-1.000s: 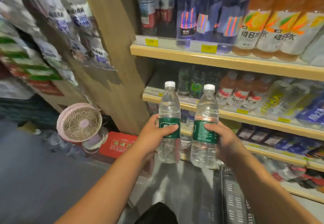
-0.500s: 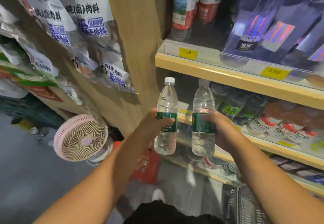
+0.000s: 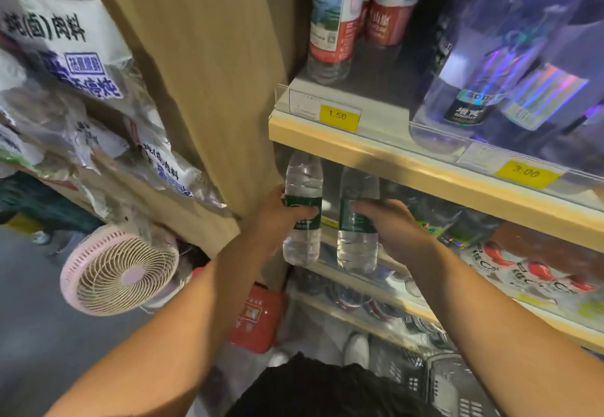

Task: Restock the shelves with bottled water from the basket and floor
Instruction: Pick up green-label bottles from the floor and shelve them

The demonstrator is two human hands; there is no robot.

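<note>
I hold two clear water bottles with green labels, both upright. My left hand point(image 3: 277, 217) grips the left water bottle point(image 3: 302, 240) round its label, hard against the wooden side panel point(image 3: 209, 67). My right hand point(image 3: 389, 227) grips the right water bottle point(image 3: 358, 246) the same way. Both bottles are at the left end of the middle shelf point(image 3: 402, 292), their caps hidden behind the upper shelf's front edge point(image 3: 425, 168). Whether their bases touch the shelf I cannot tell. A grey basket point(image 3: 447, 384) sits on the floor at the lower right.
The upper shelf carries red-labelled water bottles point(image 3: 333, 24) and dark iridescent bottles point(image 3: 510, 67), with yellow price tags below. Drinks fill the middle shelf to the right. Snack bags point(image 3: 75, 67) hang left of the panel. A pink fan point(image 3: 121, 273) and a red box point(image 3: 255, 318) sit near the floor.
Both hands have carried the bottles forward and under the upper shelf, so the caps are now hidden. The view has moved closer to the shelves.
</note>
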